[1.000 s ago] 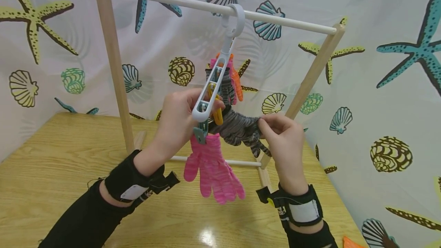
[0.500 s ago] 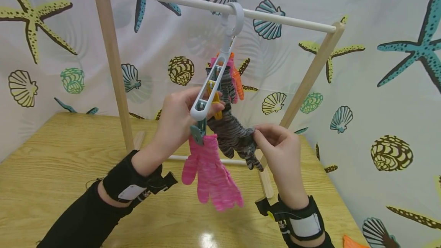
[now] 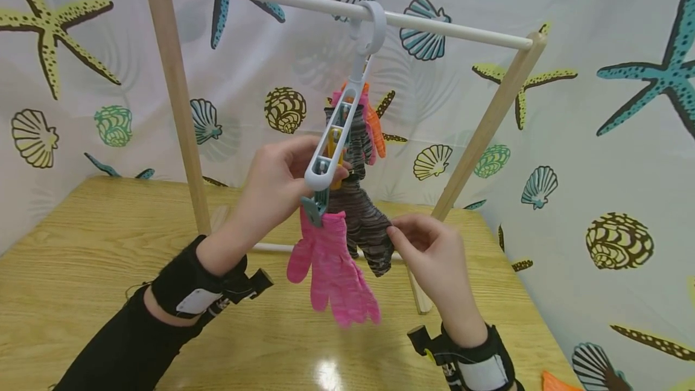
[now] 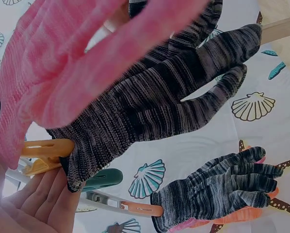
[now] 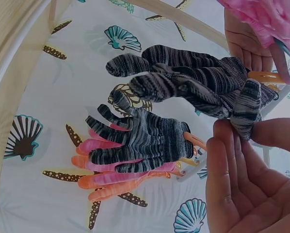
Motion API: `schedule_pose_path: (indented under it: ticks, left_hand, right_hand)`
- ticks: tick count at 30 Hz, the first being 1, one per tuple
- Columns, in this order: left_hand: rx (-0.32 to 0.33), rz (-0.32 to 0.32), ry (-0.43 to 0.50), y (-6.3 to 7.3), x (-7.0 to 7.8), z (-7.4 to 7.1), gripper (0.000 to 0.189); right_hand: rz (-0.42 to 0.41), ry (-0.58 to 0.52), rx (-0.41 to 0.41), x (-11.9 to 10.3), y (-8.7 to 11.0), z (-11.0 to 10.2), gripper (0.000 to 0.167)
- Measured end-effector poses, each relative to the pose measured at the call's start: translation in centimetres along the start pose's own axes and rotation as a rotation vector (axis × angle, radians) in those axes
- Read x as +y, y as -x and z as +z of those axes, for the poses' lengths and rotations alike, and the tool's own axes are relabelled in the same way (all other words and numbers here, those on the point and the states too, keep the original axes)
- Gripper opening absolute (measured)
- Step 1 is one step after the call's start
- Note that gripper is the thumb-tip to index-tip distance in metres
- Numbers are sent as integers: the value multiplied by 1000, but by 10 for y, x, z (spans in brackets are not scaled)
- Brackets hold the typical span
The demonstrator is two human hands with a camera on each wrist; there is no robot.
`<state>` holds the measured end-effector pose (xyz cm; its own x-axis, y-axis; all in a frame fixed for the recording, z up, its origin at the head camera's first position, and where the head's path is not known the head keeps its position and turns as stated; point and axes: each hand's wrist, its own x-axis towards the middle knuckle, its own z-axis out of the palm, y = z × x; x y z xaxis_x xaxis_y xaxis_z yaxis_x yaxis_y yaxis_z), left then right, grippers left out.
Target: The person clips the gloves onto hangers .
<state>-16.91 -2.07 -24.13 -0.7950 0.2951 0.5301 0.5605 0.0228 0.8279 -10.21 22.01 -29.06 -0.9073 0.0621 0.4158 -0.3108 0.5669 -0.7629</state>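
Note:
A black-and-grey striped knit glove [image 3: 361, 213] hangs by its cuff from a yellow clothespin [image 4: 48, 148] on a white clip hanger [image 3: 355, 86]. My left hand [image 3: 274, 177] is at that clothespin, thumb and fingers on either side of it, partly hidden behind the hanger. Between thumb and fingertips, my right hand [image 3: 431, 252] pinches one finger of the striped glove, clearly shown in the right wrist view. A pink glove [image 3: 333, 270] hangs from a teal clothespin [image 3: 314, 210] at the hanger's near end.
The hanger hooks over the white rod [image 3: 450, 29] of a wooden-post rack [image 3: 176, 95] on a wood-grain table [image 3: 98, 270]. Behind hang another striped glove [image 5: 140, 141] plus pink and orange gloves. A bit of orange [image 3: 556, 382] shows at the lower right.
My right hand has moved down and left, and the striped glove, stretched sideways before, now hangs more steeply. My left hand stays at the yellow clothespin. The pink glove has swung slightly.

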Motion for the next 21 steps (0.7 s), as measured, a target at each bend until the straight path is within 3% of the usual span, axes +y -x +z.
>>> schedule_pose_path:
  ticks: [9, 21]
  left_hand:
    - [-8, -22, 9, 2, 0, -4, 37]
    - [-6, 1, -105, 6, -3, -12, 30]
  right_hand:
    - [-48, 40, -18, -1, 4, 4, 6]
    - [-96, 79, -18, 0, 7, 4, 6]
